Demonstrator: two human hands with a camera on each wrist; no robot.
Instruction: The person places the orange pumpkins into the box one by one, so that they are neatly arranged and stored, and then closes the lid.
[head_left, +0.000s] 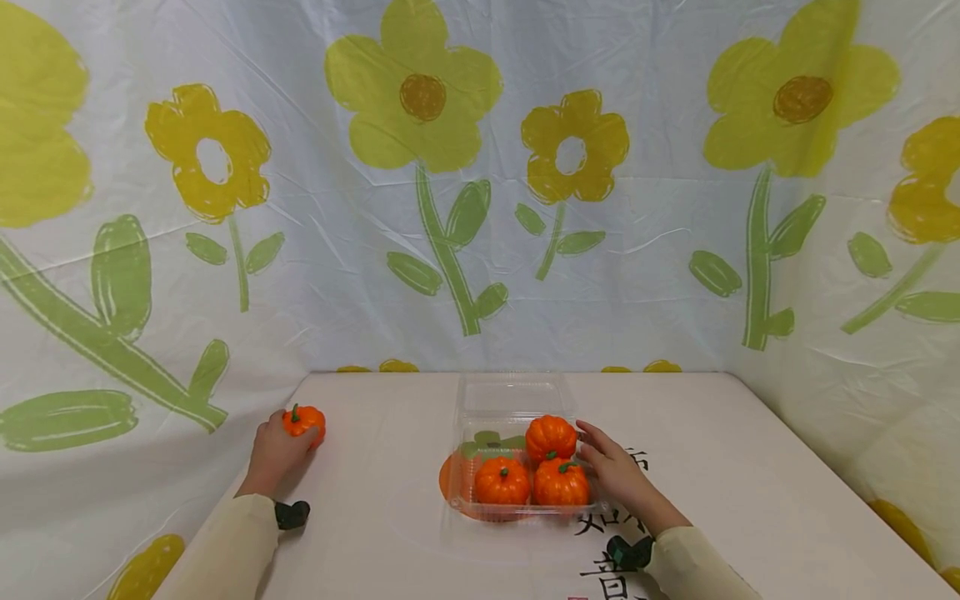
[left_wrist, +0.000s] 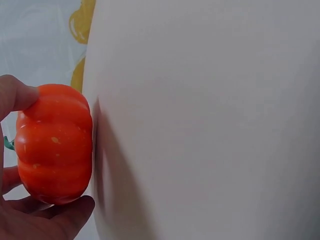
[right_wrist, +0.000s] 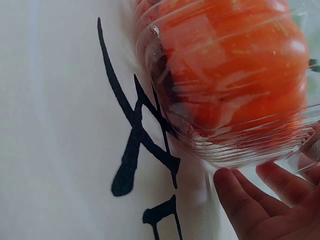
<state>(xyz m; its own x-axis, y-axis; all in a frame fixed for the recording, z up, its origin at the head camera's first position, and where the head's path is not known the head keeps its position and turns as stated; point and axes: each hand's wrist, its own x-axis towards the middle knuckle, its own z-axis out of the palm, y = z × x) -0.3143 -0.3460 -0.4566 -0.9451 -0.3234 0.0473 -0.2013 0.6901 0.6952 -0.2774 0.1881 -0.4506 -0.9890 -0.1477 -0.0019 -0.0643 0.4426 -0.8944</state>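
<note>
My left hand grips a small orange pumpkin with a green stem at the left side of the table. In the left wrist view the thumb and fingers hold that pumpkin from opposite sides, just by the table's edge. A clear plastic clamshell box stands in the middle with its lid raised at the back. Inside are a rear pumpkin, a front-left pumpkin and a front-right pumpkin. My right hand is at the box's right side, its extended fingertips by the ribbed wall.
The pale table bears black brush characters to the right of and in front of the box. A printed orange disc shows under the box. Flower-patterned curtains border the table at the back and sides.
</note>
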